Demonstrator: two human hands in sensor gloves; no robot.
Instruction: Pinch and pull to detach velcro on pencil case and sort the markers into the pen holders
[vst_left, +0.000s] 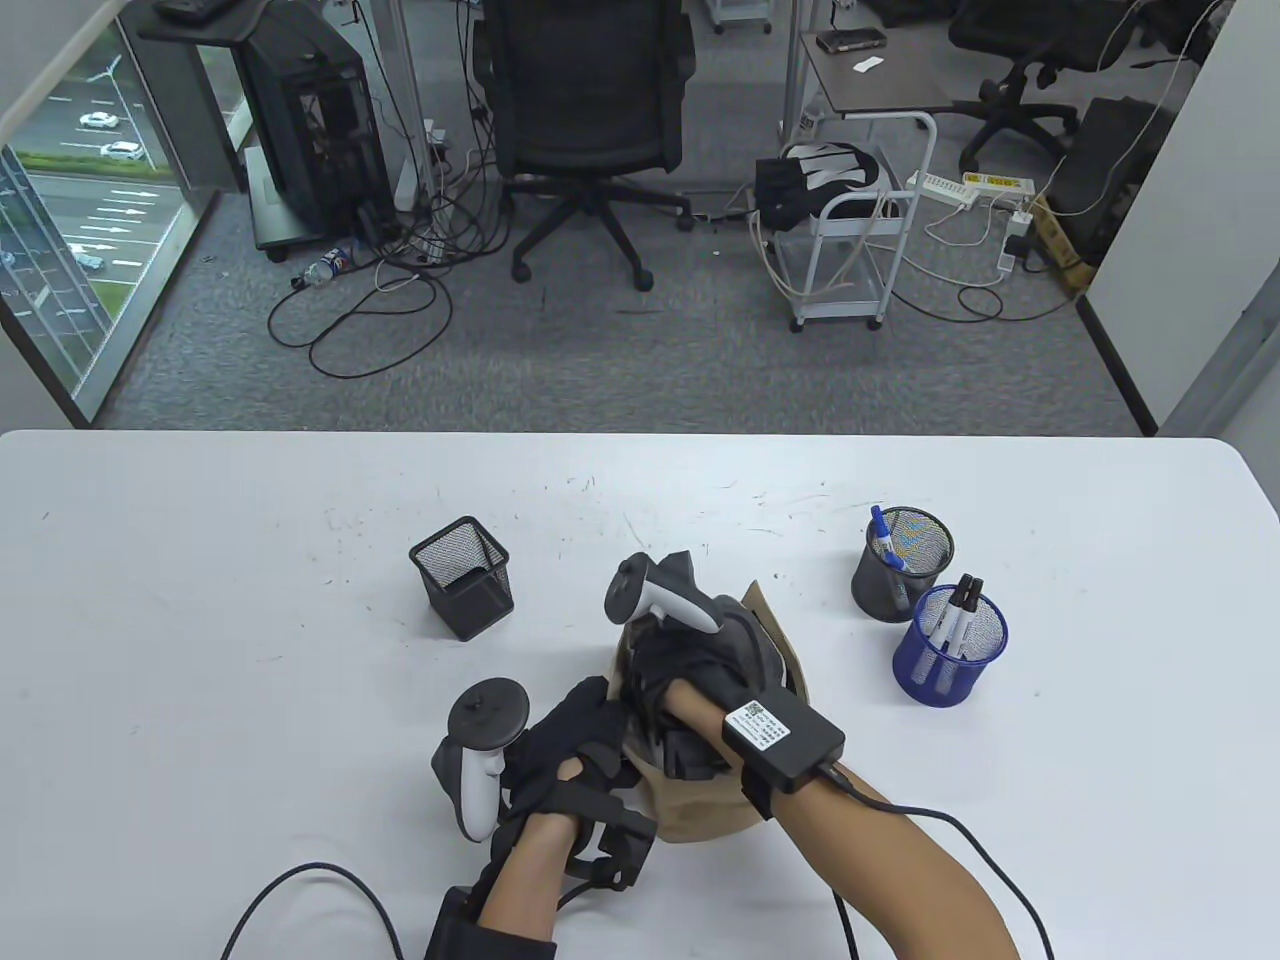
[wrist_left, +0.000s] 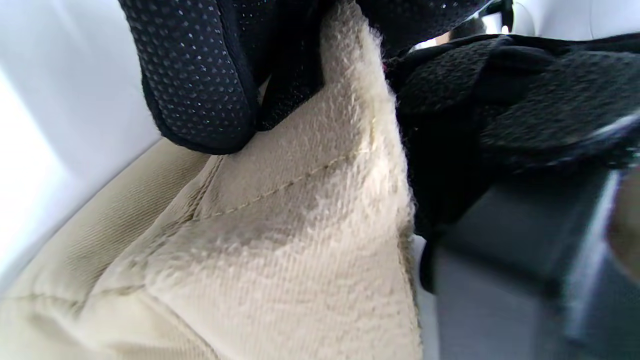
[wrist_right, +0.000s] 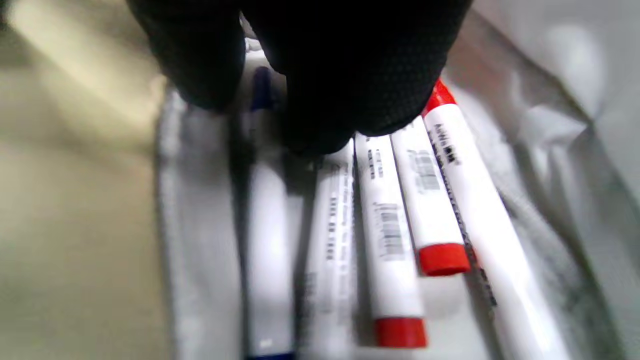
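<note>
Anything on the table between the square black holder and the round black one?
Yes: in the table view, the right hand in the pencil case lies between the square holder and round holder.

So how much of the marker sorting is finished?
Partly done. The pencil case is open, the black round holder has a blue marker and the blue holder has black ones. Now the left hand holds the case while the right hand reaches inside. Red-capped markers remain; the square holder looks empty.

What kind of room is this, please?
Most likely an office or lab workspace: a white table stands on grey carpet, with a black swivel office chair, a computer tower among loose cables, and a power strip on the floor.
</note>
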